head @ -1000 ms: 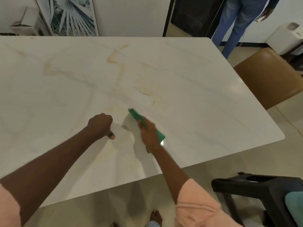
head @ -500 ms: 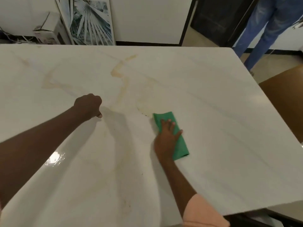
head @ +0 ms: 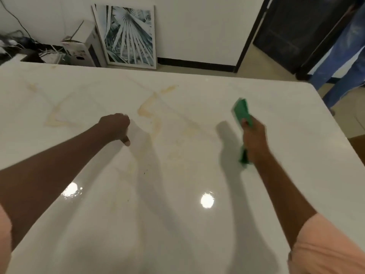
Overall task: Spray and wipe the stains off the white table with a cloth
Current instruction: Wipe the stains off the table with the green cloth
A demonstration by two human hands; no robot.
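Fingers [head: 246, 123] closed around green cloth [head: 242, 111]

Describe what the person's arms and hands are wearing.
Both forearms are bare. The left hand and right hand show no gloves, rings or watch. Short pale pink sleeves cover the upper arms, showing at both lower corners.

- A room in a home, likely a dining area.
- A large white marble-look table [head: 197, 224] fills most of the view.
- A framed palm-leaf print [head: 128, 36] leans on the floor against a white wall.
- A cardboard box [head: 81, 50] and loose cables [head: 21, 44] sit beside it.
- A dark doorway [head: 296, 32] opens at the far right.
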